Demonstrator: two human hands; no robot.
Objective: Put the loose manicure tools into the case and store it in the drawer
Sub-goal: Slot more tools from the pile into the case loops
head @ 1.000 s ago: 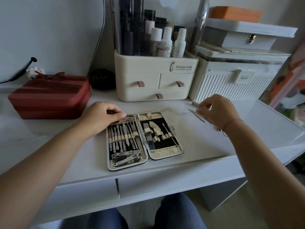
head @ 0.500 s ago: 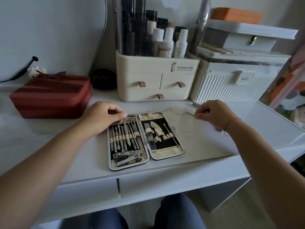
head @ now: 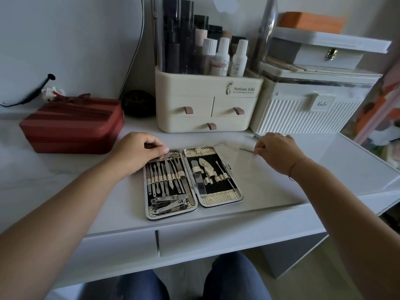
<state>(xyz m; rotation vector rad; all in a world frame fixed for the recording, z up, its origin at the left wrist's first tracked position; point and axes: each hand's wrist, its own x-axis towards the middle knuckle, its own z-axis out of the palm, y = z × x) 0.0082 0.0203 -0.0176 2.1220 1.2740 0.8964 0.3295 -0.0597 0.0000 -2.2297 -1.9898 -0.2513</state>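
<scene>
The open manicure case (head: pixel 220 200) lies flat on the white desk, with metal tools strapped into both halves. My left hand (head: pixel 138 152) rests at the top left corner of the case, fingers curled over its upper edge. To the right of the case, my right hand (head: pixel 279 150) pinches the end of a thin loose metal tool (head: pixel 246 150), which lies low over the desk and points toward the case. Just beyond the right hand's fingers another small loose tool (head: pixel 256 136) sits on the desk. Two closed desk drawer fronts (head: pixel 216 241) run under the front edge.
A red zipped box (head: pixel 71 126) stands at the left. Behind the case stands a cream cosmetics organiser (head: pixel 207 105) with small drawers, with a white ribbed box (head: pixel 303 113) to its right and more boxes stacked on top. My knees show below the desk.
My right hand has settled lower on the desk and drawn the thin tool slightly left toward the case. My left hand stays at the case's top corner.
</scene>
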